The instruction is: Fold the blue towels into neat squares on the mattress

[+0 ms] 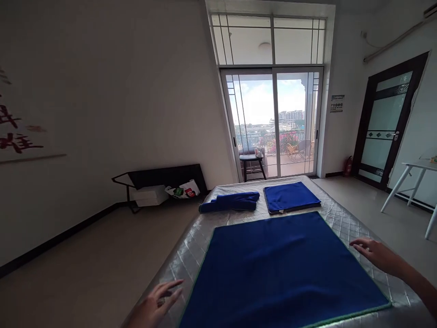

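Observation:
A large blue cloth (273,269) with green edging lies spread out on the silvery quilted mattress (186,246). My left hand (159,298) hovers beside the cloth's left edge, fingers apart and holding nothing. Past the right edge, my right hand (370,253) is above the mattress, its fingers stretched toward the cloth with nothing in them. Beyond the spread cloth, a folded blue cloth (290,196) lies flat on the right. To its left are rolled blue cloths (235,201), lying close together.
Against the left wall stands a low black rack (167,177) with a white box (148,196) and a printed bag (184,189). A white table (421,165) is at the right. Behind the mattress are a sliding glass door (275,123) and a dark stool (251,164).

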A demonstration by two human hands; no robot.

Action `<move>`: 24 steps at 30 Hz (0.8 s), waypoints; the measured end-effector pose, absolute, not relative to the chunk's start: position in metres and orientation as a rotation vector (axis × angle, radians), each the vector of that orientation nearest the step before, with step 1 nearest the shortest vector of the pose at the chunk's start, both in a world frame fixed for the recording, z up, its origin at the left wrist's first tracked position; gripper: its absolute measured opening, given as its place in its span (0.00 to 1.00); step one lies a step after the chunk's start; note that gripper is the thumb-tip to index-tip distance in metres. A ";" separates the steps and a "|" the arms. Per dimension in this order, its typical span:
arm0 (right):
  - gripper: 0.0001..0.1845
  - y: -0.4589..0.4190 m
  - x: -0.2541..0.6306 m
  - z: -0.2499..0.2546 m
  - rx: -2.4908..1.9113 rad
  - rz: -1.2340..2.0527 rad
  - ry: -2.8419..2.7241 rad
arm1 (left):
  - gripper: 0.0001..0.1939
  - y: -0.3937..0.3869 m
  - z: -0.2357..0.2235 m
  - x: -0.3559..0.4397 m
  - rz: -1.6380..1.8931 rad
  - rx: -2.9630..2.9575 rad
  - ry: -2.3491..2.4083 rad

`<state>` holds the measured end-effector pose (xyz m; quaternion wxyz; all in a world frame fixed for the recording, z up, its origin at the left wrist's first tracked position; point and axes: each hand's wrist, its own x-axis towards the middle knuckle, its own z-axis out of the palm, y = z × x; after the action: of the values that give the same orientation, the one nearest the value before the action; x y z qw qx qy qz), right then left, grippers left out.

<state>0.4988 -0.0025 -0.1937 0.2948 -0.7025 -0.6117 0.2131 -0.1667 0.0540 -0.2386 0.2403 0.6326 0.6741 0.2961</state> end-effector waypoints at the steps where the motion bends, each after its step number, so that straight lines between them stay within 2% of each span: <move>1: 0.21 0.018 0.489 -0.192 -1.841 0.523 -1.697 | 0.27 0.074 -0.234 -0.154 0.793 1.825 1.851; 6: 0.27 0.121 0.437 -0.207 -1.874 0.265 -1.917 | 0.29 0.170 -0.235 -0.076 0.589 2.229 1.809; 10: 0.30 0.163 0.429 -0.244 -2.036 0.180 -2.022 | 0.34 0.211 -0.258 -0.058 0.299 2.303 1.839; 16: 0.31 0.178 0.440 -0.274 -2.147 0.090 -2.056 | 0.34 0.230 -0.282 -0.075 0.192 2.376 1.883; 24: 0.32 0.184 0.435 -0.254 -2.326 0.169 -2.055 | 0.35 0.231 -0.276 -0.070 0.154 2.341 1.894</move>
<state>0.4351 0.1842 -0.2541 0.0168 -0.7483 -0.6610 0.0542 -0.0703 0.2308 -0.2756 0.0631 0.7748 0.6270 0.0511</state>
